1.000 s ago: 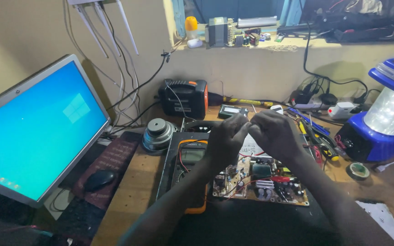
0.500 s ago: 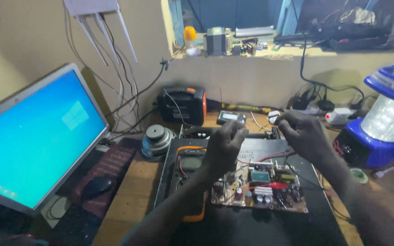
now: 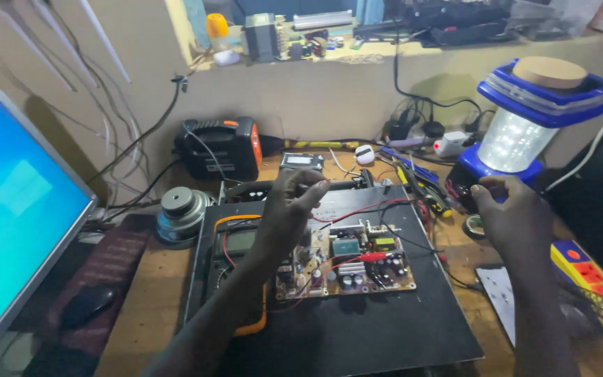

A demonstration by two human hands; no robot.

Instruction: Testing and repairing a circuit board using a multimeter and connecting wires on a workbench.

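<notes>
Circuit board [image 3: 347, 260] sits component-side up on a black mat [image 3: 357, 328] in the middle of the table [image 3: 144, 307], flat and facing the person, so every part is reachable from above. Left hand [image 3: 289, 209] hovers over the board's left end, fingers curled with thumb and forefinger pinched; looks like it has a thin wire or lead, too small to confirm, so can't tell what it grips. Right hand [image 3: 509, 216] is off the board to the right, near the base of the blue lantern [image 3: 535, 119], fingers loosely curled, nothing visibly held; can't tell if it touches anything. Lantern stands upright at the mat's right rear corner, lit, probably there to light the work. Yellow-edged multimeter [image 3: 235, 244] lies just left of the board, display up, with red and black leads [image 3: 371, 209] draped across the board, kept within reach of the left hand. Round metal part [image 3: 179, 209] sits left of the mat, black box with orange trim [image 3: 221, 146] behind it against the wall. Monitor [image 3: 15, 209] at far left, mouse [image 3: 86, 305] below it. Power strip [image 3: 591, 276] at the right edge. No real containers on the table; loose tools lie bare near the lantern. The ledge [image 3: 385, 49] above holds small parts, contents unclear.
</notes>
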